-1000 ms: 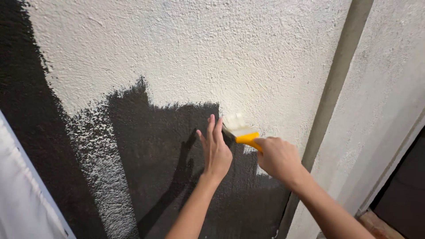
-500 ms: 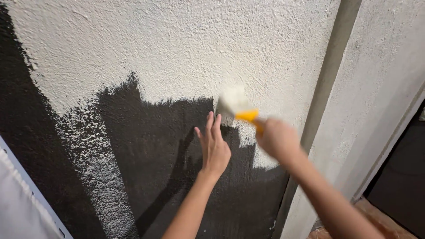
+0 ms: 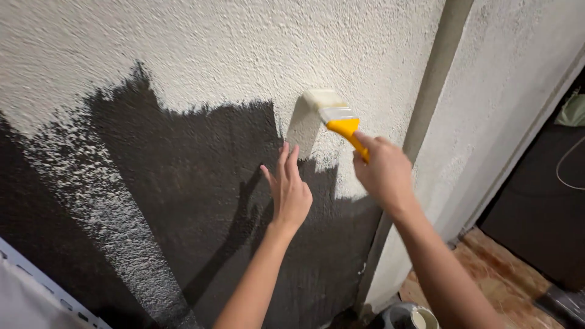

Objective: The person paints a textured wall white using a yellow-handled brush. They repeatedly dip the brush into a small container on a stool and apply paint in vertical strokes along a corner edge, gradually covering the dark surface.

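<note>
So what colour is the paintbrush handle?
Yellow; the paintbrush handle shows best in the head view, gripped by the right hand.

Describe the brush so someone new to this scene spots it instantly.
Start at the rough wall, white above and dark below. Near the top edge of the dark patch, the right hand holds a flat paintbrush against the white part. It has the only bright yellow handle in view, with white paint-laden bristles.

Left hand point(image 3: 289, 194) flat on wall point(image 3: 201, 73); brush point(image 3: 337, 117) above-right, in right hand point(image 3: 384, 173); bucket point(image 3: 409, 318) below.
</note>
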